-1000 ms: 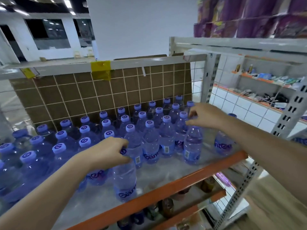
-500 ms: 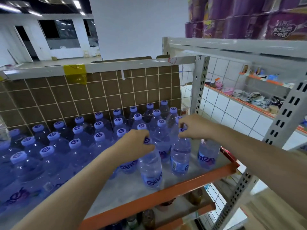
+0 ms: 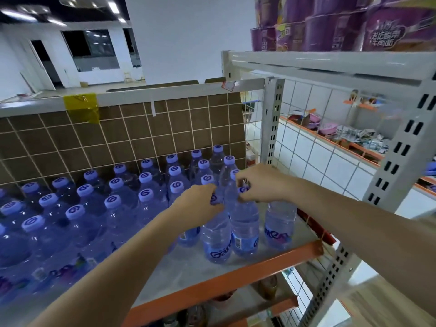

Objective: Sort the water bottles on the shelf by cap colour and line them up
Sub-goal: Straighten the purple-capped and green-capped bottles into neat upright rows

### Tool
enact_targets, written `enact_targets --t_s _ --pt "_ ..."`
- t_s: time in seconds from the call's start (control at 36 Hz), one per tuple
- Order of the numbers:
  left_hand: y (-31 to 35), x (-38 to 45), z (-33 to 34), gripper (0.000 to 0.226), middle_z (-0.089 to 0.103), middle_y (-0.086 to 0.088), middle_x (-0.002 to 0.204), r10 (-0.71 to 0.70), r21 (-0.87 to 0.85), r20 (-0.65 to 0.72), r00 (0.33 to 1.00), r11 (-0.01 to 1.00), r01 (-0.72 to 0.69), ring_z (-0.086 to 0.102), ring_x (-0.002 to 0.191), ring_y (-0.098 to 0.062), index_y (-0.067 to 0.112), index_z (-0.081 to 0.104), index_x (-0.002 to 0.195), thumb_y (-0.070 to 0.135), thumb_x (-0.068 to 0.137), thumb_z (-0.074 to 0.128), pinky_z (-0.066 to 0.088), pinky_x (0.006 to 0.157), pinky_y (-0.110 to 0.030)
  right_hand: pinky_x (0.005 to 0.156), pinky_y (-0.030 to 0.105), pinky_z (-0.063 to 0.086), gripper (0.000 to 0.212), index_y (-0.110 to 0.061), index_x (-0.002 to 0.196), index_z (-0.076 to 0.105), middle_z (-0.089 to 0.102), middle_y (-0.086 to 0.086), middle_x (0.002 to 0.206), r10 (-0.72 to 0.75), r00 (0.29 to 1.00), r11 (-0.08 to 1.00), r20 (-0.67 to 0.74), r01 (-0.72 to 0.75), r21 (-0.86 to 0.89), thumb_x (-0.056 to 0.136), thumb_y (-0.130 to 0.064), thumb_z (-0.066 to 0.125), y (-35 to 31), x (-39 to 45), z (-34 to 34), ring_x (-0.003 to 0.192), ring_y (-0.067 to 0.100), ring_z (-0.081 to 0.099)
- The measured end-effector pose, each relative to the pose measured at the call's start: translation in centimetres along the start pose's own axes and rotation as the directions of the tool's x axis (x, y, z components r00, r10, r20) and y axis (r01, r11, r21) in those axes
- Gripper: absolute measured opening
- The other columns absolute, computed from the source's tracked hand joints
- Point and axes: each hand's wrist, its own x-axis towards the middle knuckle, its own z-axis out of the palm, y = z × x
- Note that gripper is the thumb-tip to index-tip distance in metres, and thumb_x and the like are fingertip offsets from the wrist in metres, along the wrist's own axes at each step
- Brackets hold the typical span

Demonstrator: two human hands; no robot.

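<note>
Several clear water bottles with light purple caps (image 3: 115, 201) stand in rows on the grey shelf board (image 3: 188, 272). My left hand (image 3: 200, 204) grips the cap of a front bottle (image 3: 217, 241). Right beside it, my right hand (image 3: 262, 185) pinches the cap of the neighbouring bottle (image 3: 245, 230). These two bottles stand side by side, touching, near the shelf's front. Another bottle (image 3: 279, 225) stands alone to their right, partly hidden under my right wrist.
An orange front rail (image 3: 236, 279) edges the shelf, and a grey upright post (image 3: 272, 121) with wire mesh closes the right side. Brown cardboard behind a grid (image 3: 132, 138) backs the shelf. Purple packs (image 3: 342, 24) sit on top. Jars stand on the lower shelf (image 3: 266, 286).
My left hand has carried its bottle rightward across the shelf front until it stands against the bottle under my right hand. The view has shifted right.
</note>
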Motion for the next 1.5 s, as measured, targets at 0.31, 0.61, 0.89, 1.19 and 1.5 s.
enact_targets --t_s 0.31,0.61,0.89,1.19,1.5 --pt "0.1 0.0 0.1 0.03 0.044 0.004 0.066 0.014 0.0 0.011 1.0 1.0 -0.014 0.041 0.058 -0.012 0.02 0.037 0.073 0.034 0.088 0.059 0.032 0.053 -0.025 0.063 0.033 0.052 0.028 -0.028 0.073 0.045 0.055 -0.001 0.075 -0.007 0.999 0.997 0.04 0.004 0.078 0.084 -0.028 0.071 0.0 -0.6 -0.1 0.065 0.02 0.066" --pt "-1.7 -1.4 -1.0 0.03 0.044 0.004 0.067 0.01 -0.05 -0.041 0.999 0.999 -0.012 0.041 0.063 -0.015 0.02 0.037 0.069 0.029 0.083 0.061 0.032 0.056 -0.027 0.059 0.03 0.039 0.026 -0.014 0.094 0.062 0.052 -0.003 0.073 -0.06 0.998 0.997 -0.002 0.06 0.054 0.081 -0.033 0.074 -2.3 -0.7 0.1 0.068 0.016 0.053" --pt "-5.2 -3.6 -1.7 0.028 0.061 -0.007 0.091 -0.08 0.019 -0.013 0.997 0.997 0.08 0.058 0.086 -0.027 0.01 0.055 0.101 0.033 0.085 0.063 0.048 0.076 -0.039 0.054 0.03 0.034 0.03 -0.005 0.098 0.063 0.057 0.008 0.08 -0.082 0.997 0.994 -0.015 0.083 0.078 0.083 -0.028 0.072 -5.8 0.8 1.6 0.071 0.02 0.052" --pt "-6.2 -2.9 -1.7 0.029 0.053 -0.003 0.091 -0.07 0.136 0.052 0.996 0.989 0.062 0.053 0.084 -0.025 0.016 0.048 0.102 0.039 0.088 0.059 0.043 0.072 -0.033 0.062 0.031 0.04 0.033 -0.015 0.112 0.058 0.058 0.006 0.092 -0.072 0.996 0.991 0.047 0.066 0.113 0.086 -0.034 0.069 -6.2 1.6 1.9 0.083 0.026 0.06" --pt "-4.9 -2.2 -1.9 0.033 0.05 0.0 0.095 -0.003 0.182 0.014 1.0 0.983 0.001 0.053 0.087 -0.022 0.018 0.053 0.09 0.048 0.082 0.062 0.044 0.073 -0.034 0.075 0.03 0.045 0.049 -0.019 0.123 0.057 0.059 -0.001 0.107 -0.025 1.0 0.993 0.011 0.023 0.112 0.083 -0.044 0.07 -3.8 0.7 0.6 0.091 0.015 0.054"
